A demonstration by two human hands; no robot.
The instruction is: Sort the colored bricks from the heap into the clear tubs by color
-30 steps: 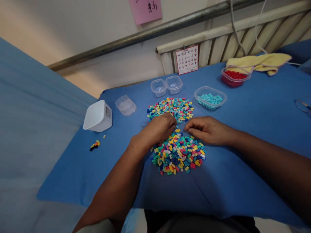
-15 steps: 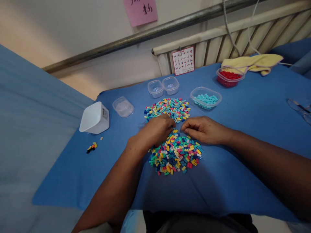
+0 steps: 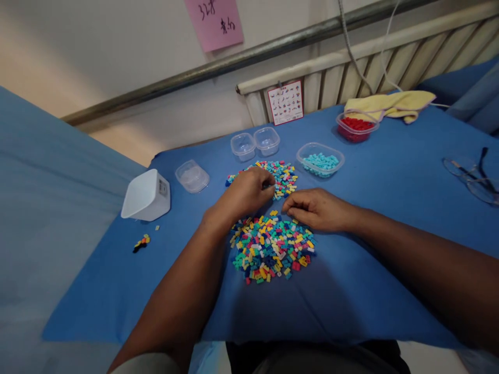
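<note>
Left hand (image 3: pixel 249 191) curls over the far brick pile (image 3: pixel 286 183), right hand (image 3: pixel 322 209) beside the near brick pile (image 3: pixel 273 249); fingers bent, any pinched brick cannot be confirmed. Light fingertip handling should best keep the piles separate. Blue cloth covers the table (image 3: pixel 109 296); radiator (image 3: pixel 312 67) behind

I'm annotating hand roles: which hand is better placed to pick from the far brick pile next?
Left, I'd judge: the left hand is over the far pile, while the right hand sits beside the gap between it and the near pile.
</note>
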